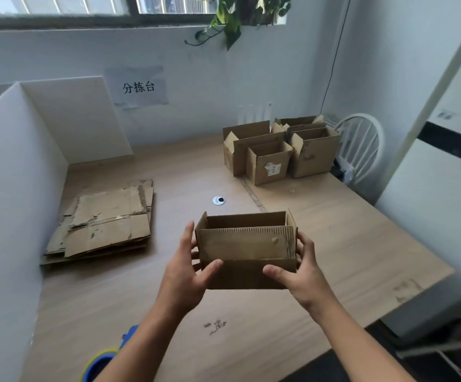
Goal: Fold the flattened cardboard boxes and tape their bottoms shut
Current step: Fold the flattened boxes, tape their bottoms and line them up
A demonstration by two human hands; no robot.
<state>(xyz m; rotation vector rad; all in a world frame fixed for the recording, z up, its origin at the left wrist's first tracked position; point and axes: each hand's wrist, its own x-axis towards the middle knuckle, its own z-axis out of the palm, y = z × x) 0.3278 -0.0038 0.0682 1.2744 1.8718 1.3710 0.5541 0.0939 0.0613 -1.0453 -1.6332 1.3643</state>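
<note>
Tape roll (99, 363) nearest, at the counter (334, 230) edge. Beyond it, left hand (188, 274) and right hand (304, 274) hold the erected box (247, 252) mid-counter. Each grip wraps one end, thumbs on the near wall. Judged light, stiff, crushable corrugate, so hold at corners, not mid-panel. Farther: flattened stack (105, 224) left, finished boxes (276, 153) far right.

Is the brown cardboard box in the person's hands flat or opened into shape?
Opened into shape: the brown cardboard box shows standing walls around a hollow inside, held between the left hand and right hand.
</note>
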